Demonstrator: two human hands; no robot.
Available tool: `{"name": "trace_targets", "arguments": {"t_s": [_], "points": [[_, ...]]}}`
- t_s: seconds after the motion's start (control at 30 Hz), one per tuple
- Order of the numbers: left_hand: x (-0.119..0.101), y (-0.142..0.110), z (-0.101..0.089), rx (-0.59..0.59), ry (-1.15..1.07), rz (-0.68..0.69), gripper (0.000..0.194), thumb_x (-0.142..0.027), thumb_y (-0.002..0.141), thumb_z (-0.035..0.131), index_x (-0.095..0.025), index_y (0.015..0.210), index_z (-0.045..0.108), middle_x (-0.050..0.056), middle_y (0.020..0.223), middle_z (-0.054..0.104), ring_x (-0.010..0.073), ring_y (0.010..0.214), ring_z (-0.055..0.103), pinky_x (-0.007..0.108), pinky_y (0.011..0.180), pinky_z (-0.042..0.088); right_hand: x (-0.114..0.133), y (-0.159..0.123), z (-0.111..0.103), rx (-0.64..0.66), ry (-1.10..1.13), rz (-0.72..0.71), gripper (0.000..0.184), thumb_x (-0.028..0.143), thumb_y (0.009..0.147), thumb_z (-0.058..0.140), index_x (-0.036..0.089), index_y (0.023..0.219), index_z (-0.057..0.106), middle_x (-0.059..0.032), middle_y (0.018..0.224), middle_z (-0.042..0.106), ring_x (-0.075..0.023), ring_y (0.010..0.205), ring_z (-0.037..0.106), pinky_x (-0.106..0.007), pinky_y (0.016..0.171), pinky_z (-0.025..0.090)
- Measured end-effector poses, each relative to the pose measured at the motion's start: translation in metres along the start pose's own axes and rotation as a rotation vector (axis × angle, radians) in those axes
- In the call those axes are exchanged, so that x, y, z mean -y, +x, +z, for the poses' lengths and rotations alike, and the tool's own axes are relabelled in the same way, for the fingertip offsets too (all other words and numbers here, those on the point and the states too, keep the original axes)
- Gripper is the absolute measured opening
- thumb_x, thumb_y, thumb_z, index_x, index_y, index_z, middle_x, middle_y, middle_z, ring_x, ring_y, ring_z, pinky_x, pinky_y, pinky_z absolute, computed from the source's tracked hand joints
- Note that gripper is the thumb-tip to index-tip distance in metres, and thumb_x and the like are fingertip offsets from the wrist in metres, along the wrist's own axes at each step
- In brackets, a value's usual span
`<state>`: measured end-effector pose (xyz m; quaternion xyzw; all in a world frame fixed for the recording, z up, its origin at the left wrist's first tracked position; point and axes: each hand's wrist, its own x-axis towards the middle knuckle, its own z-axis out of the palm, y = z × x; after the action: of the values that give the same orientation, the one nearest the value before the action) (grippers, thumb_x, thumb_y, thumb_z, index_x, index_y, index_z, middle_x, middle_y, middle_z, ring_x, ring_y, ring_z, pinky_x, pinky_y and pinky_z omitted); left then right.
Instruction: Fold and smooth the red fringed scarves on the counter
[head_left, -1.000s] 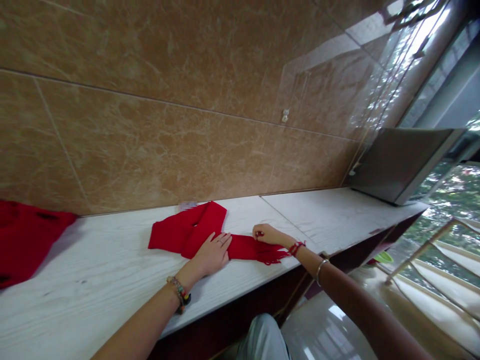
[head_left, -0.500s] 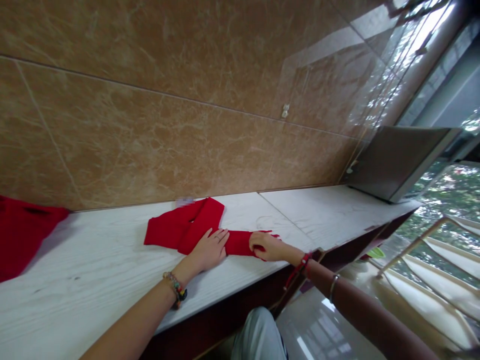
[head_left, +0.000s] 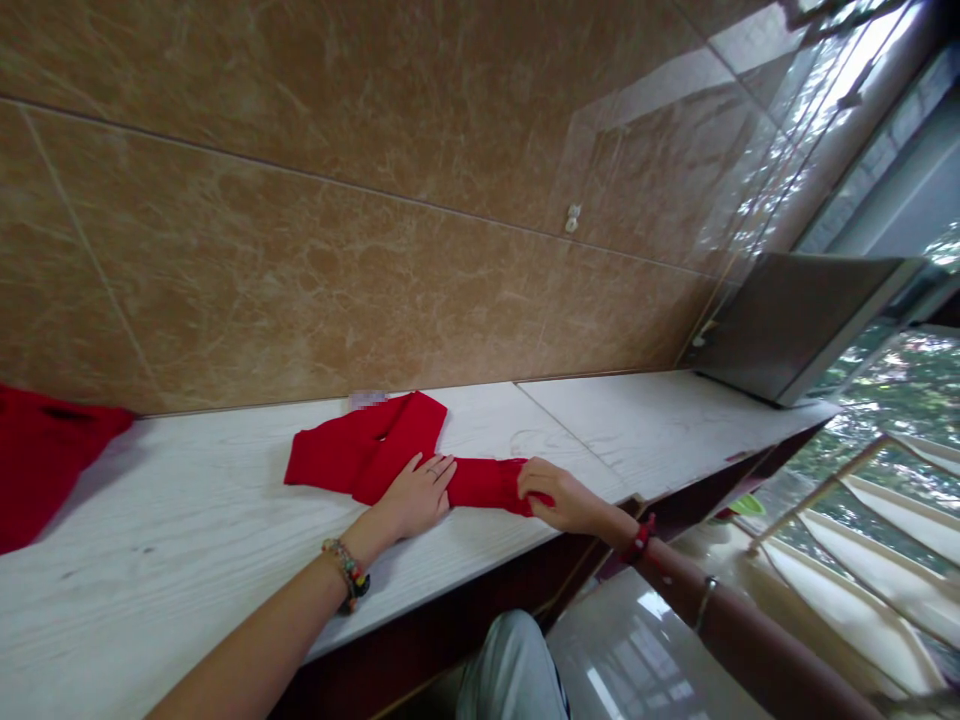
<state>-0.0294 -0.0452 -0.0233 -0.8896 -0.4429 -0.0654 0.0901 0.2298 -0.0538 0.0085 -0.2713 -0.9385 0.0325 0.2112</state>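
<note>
A red scarf lies folded across itself on the white countertop, one band angled to the left and one strip running right. My left hand rests flat on it near the crossing, fingers stretched out and holding nothing. At the strip's right end, my right hand has its fingers curled and closed on the scarf's edge. The fingertips and part of that end are hidden beneath the hand.
More red cloth is at the far left of the white countertop. Behind stands a brown tiled wall. A grey metal panel rises at the right end. My knee is below the front edge.
My right hand has shifted slightly right along the scarf's end. Loose fringe strands that stuck out past it are no longer seen there. My left hand stays in place on the scarf.
</note>
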Motion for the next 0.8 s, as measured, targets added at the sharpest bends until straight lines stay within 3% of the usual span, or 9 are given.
{"name": "trace_targets", "arguments": {"t_s": [0.07, 0.17, 0.33, 0.43, 0.57, 0.7, 0.8], "points": [[0.0, -0.001, -0.001, -0.007, 0.003, 0.002, 0.047, -0.026, 0.084, 0.027, -0.013, 0.128, 0.036, 0.011, 0.134, 0.038, 0.0216, 0.123, 0.034, 0.042, 0.102, 0.02, 0.007, 0.009, 0.014, 0.075, -0.006, -0.098, 0.018, 0.006, 0.068, 0.04, 0.019, 0.068, 0.052, -0.004, 0.072, 0.055, -0.0158, 0.073, 0.047, -0.028, 0.069, 0.04], [0.0, -0.003, -0.003, -0.004, -0.001, 0.007, 0.047, -0.026, 0.084, 0.028, -0.012, 0.129, 0.036, 0.011, 0.134, 0.038, 0.0214, 0.123, 0.033, 0.041, 0.102, 0.02, -0.005, 0.0, 0.023, 0.121, -0.089, -0.127, 0.019, 0.005, 0.066, 0.038, 0.019, 0.061, 0.049, -0.0032, 0.064, 0.051, -0.0152, 0.066, 0.045, -0.028, 0.065, 0.038], [-0.001, -0.001, -0.001, 0.003, -0.015, 0.001, 0.047, -0.026, 0.084, 0.03, -0.012, 0.128, 0.037, 0.012, 0.134, 0.038, 0.0219, 0.122, 0.034, 0.041, 0.102, 0.02, -0.044, -0.042, 0.003, 0.14, -0.211, -0.001, 0.019, 0.005, 0.066, 0.038, 0.019, 0.058, 0.048, -0.0034, 0.062, 0.052, -0.0149, 0.062, 0.044, -0.028, 0.061, 0.036], [0.0, 0.0, -0.001, 0.005, -0.026, 0.009, 0.045, -0.027, 0.085, 0.03, -0.014, 0.128, 0.038, 0.011, 0.134, 0.038, 0.0213, 0.123, 0.033, 0.042, 0.102, 0.02, -0.047, -0.04, -0.005, 0.017, -0.212, 0.079, 0.017, 0.006, 0.067, 0.039, 0.019, 0.059, 0.048, -0.0037, 0.061, 0.051, -0.0157, 0.062, 0.044, -0.029, 0.061, 0.037], [0.013, -0.001, -0.013, -0.047, -0.072, 0.038, 0.042, -0.03, 0.088, 0.026, -0.02, 0.128, 0.037, 0.006, 0.136, 0.036, 0.0167, 0.123, 0.032, 0.036, 0.102, 0.024, -0.029, 0.018, 0.005, -0.168, -0.067, 0.078, 0.017, 0.005, 0.066, 0.041, 0.019, 0.065, 0.051, -0.0042, 0.066, 0.053, -0.0163, 0.067, 0.047, -0.03, 0.065, 0.041], [0.039, -0.01, -0.025, -0.216, 0.009, -0.24, 0.041, -0.03, 0.088, 0.03, -0.019, 0.126, 0.039, 0.007, 0.136, 0.035, 0.0199, 0.126, 0.027, 0.039, 0.102, 0.025, -0.012, 0.106, 0.038, -0.2, 0.01, 0.055, 0.023, 0.014, 0.077, 0.043, 0.016, 0.097, 0.055, -0.0091, 0.101, 0.058, -0.0186, 0.097, 0.049, -0.035, 0.088, 0.038], [0.068, -0.022, -0.029, -0.321, 0.057, -0.455, 0.04, -0.029, 0.085, 0.036, -0.018, 0.122, 0.045, 0.011, 0.134, 0.037, 0.0243, 0.125, 0.028, 0.043, 0.101, 0.024, -0.013, 0.159, 0.068, -0.175, 0.015, 0.167, 0.039, 0.027, 0.081, 0.046, 0.013, 0.117, 0.047, -0.0125, 0.127, 0.043, -0.0206, 0.118, 0.035, -0.036, 0.099, 0.028]]}}
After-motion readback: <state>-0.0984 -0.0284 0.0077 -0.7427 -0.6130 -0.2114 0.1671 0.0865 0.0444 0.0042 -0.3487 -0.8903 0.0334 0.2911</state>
